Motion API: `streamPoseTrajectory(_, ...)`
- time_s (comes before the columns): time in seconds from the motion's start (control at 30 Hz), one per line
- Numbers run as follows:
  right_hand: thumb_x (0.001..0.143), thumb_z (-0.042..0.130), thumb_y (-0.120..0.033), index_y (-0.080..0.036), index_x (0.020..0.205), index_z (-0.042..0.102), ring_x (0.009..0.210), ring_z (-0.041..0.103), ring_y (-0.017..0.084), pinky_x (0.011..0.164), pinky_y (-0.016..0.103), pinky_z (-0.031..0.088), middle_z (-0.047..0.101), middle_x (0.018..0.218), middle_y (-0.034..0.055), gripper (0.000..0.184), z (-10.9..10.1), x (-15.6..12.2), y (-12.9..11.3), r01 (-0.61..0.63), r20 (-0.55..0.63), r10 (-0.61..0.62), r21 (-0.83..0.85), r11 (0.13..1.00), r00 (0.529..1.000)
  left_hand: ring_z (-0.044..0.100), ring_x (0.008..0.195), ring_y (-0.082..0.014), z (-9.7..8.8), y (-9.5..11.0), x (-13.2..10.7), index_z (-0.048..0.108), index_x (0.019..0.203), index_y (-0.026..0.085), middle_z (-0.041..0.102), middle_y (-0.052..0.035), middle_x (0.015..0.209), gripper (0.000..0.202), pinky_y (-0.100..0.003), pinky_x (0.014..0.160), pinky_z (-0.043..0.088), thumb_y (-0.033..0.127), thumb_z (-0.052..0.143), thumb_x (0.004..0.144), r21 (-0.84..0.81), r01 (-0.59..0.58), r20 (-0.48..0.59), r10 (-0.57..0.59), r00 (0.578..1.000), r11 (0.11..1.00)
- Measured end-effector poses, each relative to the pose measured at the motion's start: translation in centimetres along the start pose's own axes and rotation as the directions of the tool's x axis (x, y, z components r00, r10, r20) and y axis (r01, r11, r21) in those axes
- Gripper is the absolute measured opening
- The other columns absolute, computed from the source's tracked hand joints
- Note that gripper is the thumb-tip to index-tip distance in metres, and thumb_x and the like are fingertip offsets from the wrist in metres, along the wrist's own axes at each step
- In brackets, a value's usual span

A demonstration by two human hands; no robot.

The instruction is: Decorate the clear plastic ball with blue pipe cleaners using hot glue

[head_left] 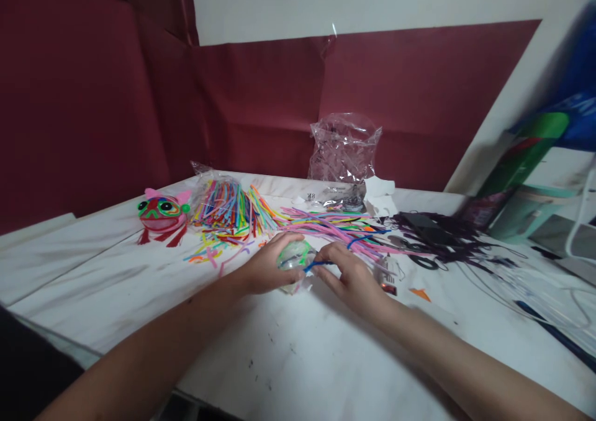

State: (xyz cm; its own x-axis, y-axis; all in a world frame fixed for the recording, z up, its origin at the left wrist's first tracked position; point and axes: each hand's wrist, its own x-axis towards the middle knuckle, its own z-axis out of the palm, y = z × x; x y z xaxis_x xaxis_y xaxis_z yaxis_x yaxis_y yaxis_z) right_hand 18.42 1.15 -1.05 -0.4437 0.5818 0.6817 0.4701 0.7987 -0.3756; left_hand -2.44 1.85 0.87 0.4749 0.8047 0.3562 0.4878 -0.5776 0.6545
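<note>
Clear plastic piece (291,262) sat gripped in the left hand (266,268), likely for steadiness; right hand (352,278) pinched a blue pipe cleaner (311,266). Loose pipe cleaners (310,221) lay within reach.

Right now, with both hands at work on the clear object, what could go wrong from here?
The clear object in the left hand might dent or slip if squeezed. The blue pipe cleaner, pinched in the right hand's fingers, could slide loose. The pink pipe cleaners lying just beyond the hands may catch on it.
</note>
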Motion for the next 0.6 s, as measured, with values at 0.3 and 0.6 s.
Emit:
streamPoseTrajectory(0.3,0.092,0.045,-0.014,-0.019,0.085,0.056,0.074,0.053,0.021,0.064,0.033,0.043,0.060,0.078,0.0078,0.014,-1.2,0.4,-0.7,0.225,0.031,-0.223,-0.227,0.948,0.974,0.044,0.124,-0.0296,0.1,0.2,0.0,0.048,0.126,0.015,0.050,-0.0129,0.131,0.061,-0.042,0.106,0.034,0.035,0.064,0.070,0.050,0.000,0.000,0.000,1.000,0.999)
streamPoseTrajectory(0.6,0.091,0.044,-0.013,-0.021,0.083,0.051,0.072,0.054,0.021,0.063,0.031,0.045,0.059,0.077,0.0067,0.013,-0.7,0.4,-0.6,0.193,0.035,-0.190,-0.177,0.965,0.981,0.042,0.126,-0.0308,0.1,-0.4,-0.1,0.046,0.129,0.015,0.047,-0.0145,0.133,0.068,-0.043,0.108,0.031,0.054,0.059,0.075,0.089,-0.113,0.046,0.109,0.993,0.990)
